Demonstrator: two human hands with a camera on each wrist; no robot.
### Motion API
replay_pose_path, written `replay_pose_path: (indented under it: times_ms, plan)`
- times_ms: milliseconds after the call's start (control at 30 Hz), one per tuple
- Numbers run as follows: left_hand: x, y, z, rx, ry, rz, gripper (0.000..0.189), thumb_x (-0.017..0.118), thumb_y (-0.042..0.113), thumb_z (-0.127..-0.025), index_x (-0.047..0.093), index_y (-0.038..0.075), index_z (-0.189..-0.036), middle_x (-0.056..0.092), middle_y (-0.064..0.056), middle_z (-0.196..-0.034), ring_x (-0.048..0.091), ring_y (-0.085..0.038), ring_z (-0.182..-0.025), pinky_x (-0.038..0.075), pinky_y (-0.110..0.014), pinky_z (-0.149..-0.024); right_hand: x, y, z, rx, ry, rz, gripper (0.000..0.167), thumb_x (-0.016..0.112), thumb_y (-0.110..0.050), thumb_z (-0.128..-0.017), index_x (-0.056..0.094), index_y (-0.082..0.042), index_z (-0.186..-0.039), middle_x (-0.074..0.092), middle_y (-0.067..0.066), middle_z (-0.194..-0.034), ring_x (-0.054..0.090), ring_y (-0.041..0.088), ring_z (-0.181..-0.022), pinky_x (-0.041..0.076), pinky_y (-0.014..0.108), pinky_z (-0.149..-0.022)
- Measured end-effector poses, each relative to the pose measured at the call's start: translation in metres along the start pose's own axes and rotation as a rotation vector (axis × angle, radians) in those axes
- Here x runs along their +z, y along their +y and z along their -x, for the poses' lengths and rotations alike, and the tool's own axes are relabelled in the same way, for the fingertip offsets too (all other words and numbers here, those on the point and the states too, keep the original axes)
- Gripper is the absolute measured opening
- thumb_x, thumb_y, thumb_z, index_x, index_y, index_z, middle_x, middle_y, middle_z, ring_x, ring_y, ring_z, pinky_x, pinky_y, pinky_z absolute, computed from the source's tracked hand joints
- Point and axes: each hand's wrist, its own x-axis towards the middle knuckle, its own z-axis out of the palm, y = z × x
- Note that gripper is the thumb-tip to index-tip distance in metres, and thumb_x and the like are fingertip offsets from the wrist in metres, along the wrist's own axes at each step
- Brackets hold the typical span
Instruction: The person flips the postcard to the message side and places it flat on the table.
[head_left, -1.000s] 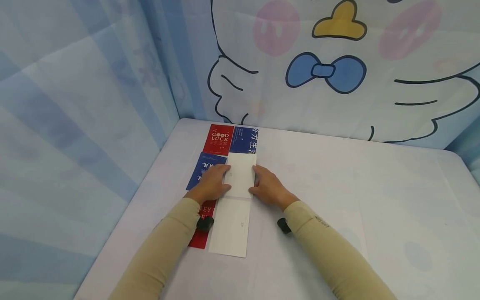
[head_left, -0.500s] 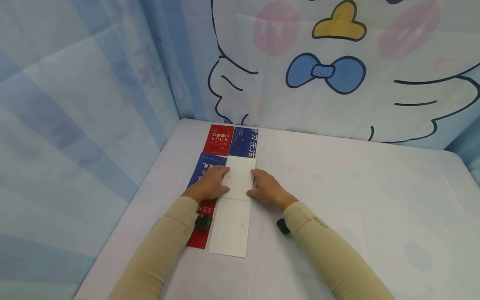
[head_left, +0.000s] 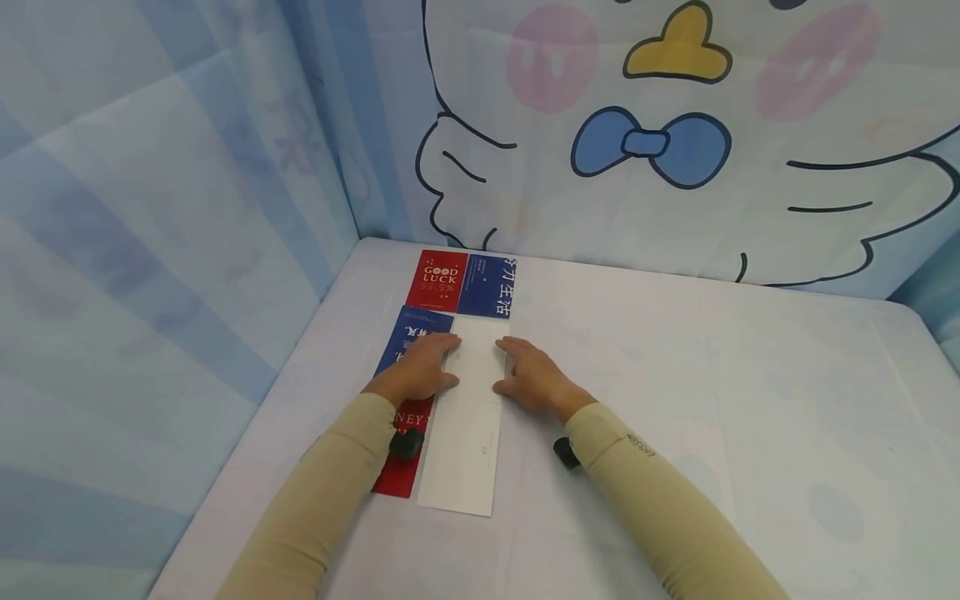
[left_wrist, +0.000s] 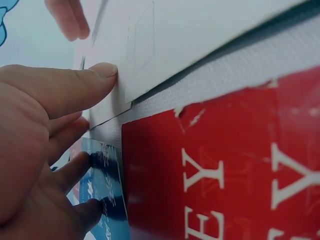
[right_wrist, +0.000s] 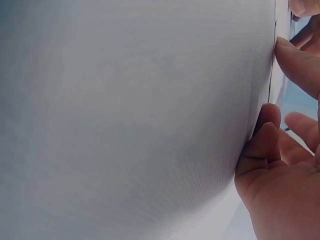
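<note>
A blank white card (head_left: 477, 358) lies face down on the table, its long sides running away from me. Along its left edge sits my left hand (head_left: 415, 368), its thumb (left_wrist: 102, 71) on the white surface and its fingers loosely spread over a blue card (head_left: 411, 323). At the opposite edge, the thumb and fingertips of my right hand (head_left: 538, 377) touch the side of the card, relaxed. A second white card (head_left: 459, 458) adjoins its near end. Beyond its far end shows a blue card with white characters (head_left: 486, 286).
A red "GOOD LUCK" card (head_left: 437, 280) lies at the far left. Partly under my left wrist is another red card (head_left: 396, 475) with white letters. The white tablecloth (head_left: 712, 417) extends right, and a printed curtain (head_left: 525, 192) hangs behind the table.
The upper white card has slid slightly toward me between both hands, uncovering more of the blue card beyond it. Its near end now sits closely against the lower white card.
</note>
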Motion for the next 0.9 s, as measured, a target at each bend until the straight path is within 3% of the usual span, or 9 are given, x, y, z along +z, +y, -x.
replay_pose_path:
  times_ms: [167,433,900]
  plan:
    - [-0.0014,0.0010,0.0009,-0.014,-0.015,-0.009,0.077,0.079,0.021,-0.087,0.041,0.016,-0.154,0.038,-0.003,-0.158,0.025,-0.027,-0.148,0.024,-0.048,-0.116,0.0015,-0.0001,-0.0004,0.030,-0.019,-0.012,0.072,0.072,-0.021,-0.093,0.037,-0.006,-0.154,0.043,0.013,-0.153,0.054,0.027,-0.122,0.036,0.042,-0.112]
    - [-0.0020,0.0010,-0.0006,-0.009,-0.016,-0.025,0.077,0.079,0.021,-0.086,0.042,0.015,-0.153,0.039,-0.004,-0.157,0.026,-0.028,-0.148,0.025,-0.049,-0.116,0.0009,-0.0018,0.0006,0.041,-0.029,-0.033,0.071,0.071,-0.020,-0.093,0.037,-0.006,-0.154,0.042,0.012,-0.154,0.053,0.028,-0.125,0.034,0.042,-0.113]
    - [0.0001,-0.0008,-0.0028,-0.034,-0.006,0.031,0.078,0.081,0.018,-0.085,0.042,0.015,-0.152,0.040,-0.005,-0.155,0.030,-0.029,-0.146,0.029,-0.050,-0.114,0.0018,0.0000,0.0020,0.016,-0.008,-0.029,0.071,0.071,-0.020,-0.093,0.036,-0.003,-0.153,0.046,0.015,-0.149,0.055,0.028,-0.121,0.037,0.042,-0.111]
